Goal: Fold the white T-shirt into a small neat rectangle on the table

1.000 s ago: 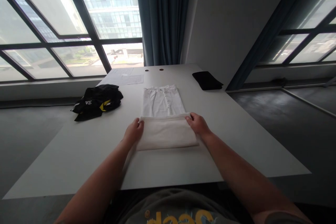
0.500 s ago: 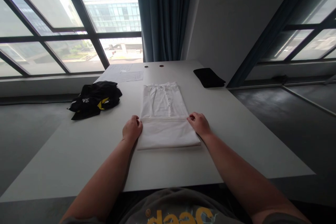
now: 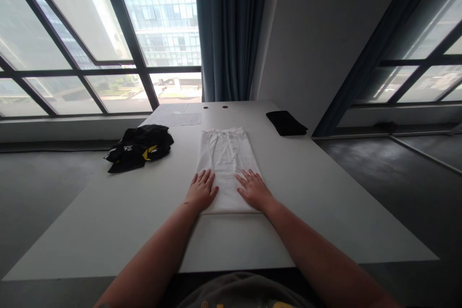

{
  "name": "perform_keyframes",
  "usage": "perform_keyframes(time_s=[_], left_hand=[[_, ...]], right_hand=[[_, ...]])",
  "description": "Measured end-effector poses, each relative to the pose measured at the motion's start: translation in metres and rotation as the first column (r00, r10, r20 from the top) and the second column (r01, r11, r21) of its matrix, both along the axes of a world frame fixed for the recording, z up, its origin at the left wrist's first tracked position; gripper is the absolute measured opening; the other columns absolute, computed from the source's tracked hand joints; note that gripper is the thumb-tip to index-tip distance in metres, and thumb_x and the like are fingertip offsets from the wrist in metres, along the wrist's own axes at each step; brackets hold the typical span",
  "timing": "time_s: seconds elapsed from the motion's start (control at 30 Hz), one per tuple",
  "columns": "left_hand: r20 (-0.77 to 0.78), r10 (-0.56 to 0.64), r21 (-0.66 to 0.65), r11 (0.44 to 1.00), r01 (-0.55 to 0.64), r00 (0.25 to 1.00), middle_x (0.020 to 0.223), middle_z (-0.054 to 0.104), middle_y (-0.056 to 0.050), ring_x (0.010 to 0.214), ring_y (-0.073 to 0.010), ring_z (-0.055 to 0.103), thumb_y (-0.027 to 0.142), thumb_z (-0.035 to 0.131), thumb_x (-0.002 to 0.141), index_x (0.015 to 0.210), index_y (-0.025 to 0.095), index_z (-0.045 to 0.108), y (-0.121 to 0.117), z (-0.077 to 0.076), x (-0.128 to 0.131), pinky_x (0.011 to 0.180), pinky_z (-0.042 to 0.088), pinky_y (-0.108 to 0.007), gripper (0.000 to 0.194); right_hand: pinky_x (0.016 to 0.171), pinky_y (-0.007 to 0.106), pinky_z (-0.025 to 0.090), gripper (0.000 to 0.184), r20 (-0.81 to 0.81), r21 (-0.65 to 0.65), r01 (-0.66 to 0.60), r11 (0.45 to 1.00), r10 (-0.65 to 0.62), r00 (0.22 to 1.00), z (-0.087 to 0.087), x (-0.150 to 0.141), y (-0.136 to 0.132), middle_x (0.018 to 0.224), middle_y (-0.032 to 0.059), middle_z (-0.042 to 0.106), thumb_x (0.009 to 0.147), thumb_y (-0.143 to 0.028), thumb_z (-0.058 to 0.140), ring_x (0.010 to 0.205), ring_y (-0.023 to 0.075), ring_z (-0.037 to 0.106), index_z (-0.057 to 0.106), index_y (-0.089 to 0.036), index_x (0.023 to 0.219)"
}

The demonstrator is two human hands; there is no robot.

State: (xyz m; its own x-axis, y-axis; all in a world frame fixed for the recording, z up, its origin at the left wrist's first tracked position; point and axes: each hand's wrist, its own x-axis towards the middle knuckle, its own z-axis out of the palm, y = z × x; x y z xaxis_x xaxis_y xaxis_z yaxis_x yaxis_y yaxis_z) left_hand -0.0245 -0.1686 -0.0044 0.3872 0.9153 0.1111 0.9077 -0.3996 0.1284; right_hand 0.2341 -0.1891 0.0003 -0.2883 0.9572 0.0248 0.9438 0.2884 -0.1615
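Note:
A pair of white trousers [image 3: 225, 151] lies folded on the table in front of me, its gathered waistband at the far end. The near part is folded over, and the fold's edge runs crosswise under my fingers. My left hand [image 3: 202, 191] rests flat on the left side of this folded part, fingers spread. On the right side, my right hand [image 3: 253, 190] lies palm down in the same way, fingers apart. Neither hand grips the cloth. Between them a strip of smooth white fabric shows.
A crumpled black garment with yellow and white marks [image 3: 142, 147] lies on the left of the white table [image 3: 325, 202]. At the back right is a folded black cloth [image 3: 287, 123]. Sheets of paper [image 3: 176, 116] lie at the back left, near two round holes in the tabletop.
My hands have let go of the fold's side edges and moved inward onto the trousers, fingers now spread flat. The view has tilted slightly upward.

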Motion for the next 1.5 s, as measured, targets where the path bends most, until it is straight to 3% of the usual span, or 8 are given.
perform_keyframes(time_s=[0.13,0.3,0.5,0.77,0.93,1.1,1.23,1.5], left_hand=[[-0.016,0.028,-0.068,0.997,-0.029,0.999,0.171,0.031,-0.008,0.159,-0.0274,0.025,0.049,0.036,0.105,0.163,0.022,0.036,0.017,0.002,-0.005,0.129,0.018,-0.053,0.064],[-0.028,0.023,-0.116,0.993,-0.026,0.999,0.172,0.028,-0.007,0.159,-0.0269,0.024,0.049,0.034,0.105,0.163,0.023,0.034,0.014,0.009,-0.005,0.129,0.019,-0.055,0.064],[-0.037,-0.004,-0.172,0.985,-0.002,0.999,0.172,0.026,-0.007,0.160,-0.0263,0.023,0.049,0.034,0.105,0.164,0.022,0.035,-0.014,0.015,-0.010,0.129,0.019,-0.054,0.064],[0.057,-0.030,-0.091,0.995,0.035,0.998,0.170,0.031,-0.007,0.158,-0.0281,0.027,0.046,0.044,0.103,0.163,0.026,0.037,-0.074,-0.008,-0.026,0.129,0.021,-0.056,0.064],[0.109,-0.075,-0.104,0.991,0.086,0.991,0.170,0.032,-0.004,0.157,-0.0255,0.031,0.045,0.049,0.102,0.162,0.031,0.039,-0.079,-0.008,-0.043,0.128,0.026,-0.051,0.063],[0.128,-0.138,-0.109,0.982,0.152,0.982,0.171,0.030,-0.001,0.157,-0.0262,0.030,0.048,0.046,0.104,0.156,0.037,0.048,-0.050,-0.002,-0.066,0.124,0.033,-0.049,0.053],[0.108,-0.045,-0.089,0.995,0.055,0.993,0.171,0.029,-0.003,0.159,-0.0286,0.026,0.049,0.043,0.105,0.156,0.035,0.049,-0.011,-0.002,-0.068,0.127,0.026,-0.052,0.053],[0.061,0.155,-0.079,0.985,-0.150,0.986,0.171,0.029,-0.012,0.158,-0.0341,0.027,0.050,0.039,0.105,0.156,0.030,0.050,0.106,0.001,-0.041,0.126,0.022,-0.056,0.056]], right_hand=[[0.128,0.051,0.011,0.064,0.025,-0.062,0.007,0.998,-0.006,1.000,0.001,0.000,0.003,0.173,0.0093,0.023,0.105,-0.049,0.040,0.160,0.0335,0.018,0.033,-0.029,0.165],[0.129,0.052,0.011,0.064,0.026,-0.071,0.017,0.997,-0.015,1.000,0.007,-0.001,-0.002,0.173,0.0097,0.026,0.105,-0.048,0.042,0.160,0.0326,0.019,0.033,-0.028,0.165],[0.129,0.055,0.014,0.065,0.037,-0.050,0.002,0.999,0.000,0.999,0.003,-0.003,-0.031,0.171,0.0107,0.029,0.103,-0.044,0.046,0.159,0.0340,0.023,0.035,-0.028,0.165],[0.128,0.059,0.019,0.066,-0.004,0.056,-0.026,0.998,0.026,1.000,-0.018,-0.004,-0.092,0.170,0.0077,0.034,0.099,-0.043,0.054,0.157,0.0353,0.028,0.039,-0.033,0.163],[0.127,0.059,0.019,0.064,-0.019,0.044,-0.046,0.998,0.047,0.999,-0.011,0.002,-0.097,0.170,0.0084,0.033,0.099,-0.047,0.054,0.157,0.0344,0.027,0.042,-0.034,0.161],[0.125,0.067,0.010,0.058,0.021,0.075,0.114,0.991,-0.115,0.993,0.001,0.029,-0.055,0.174,0.0096,0.022,0.103,-0.045,0.048,0.160,0.0369,0.015,0.045,-0.031,0.160],[0.124,0.066,0.014,0.059,0.053,-0.036,0.182,0.983,-0.180,0.982,-0.001,0.046,-0.011,0.173,0.0132,0.025,0.106,-0.045,0.043,0.160,0.0354,0.017,0.039,-0.029,0.163],[0.125,0.060,0.017,0.057,-0.016,0.004,0.210,0.978,-0.210,0.978,-0.013,0.059,0.091,0.169,0.0133,0.033,0.107,-0.044,0.040,0.157,0.0333,0.027,0.042,-0.025,0.161]])
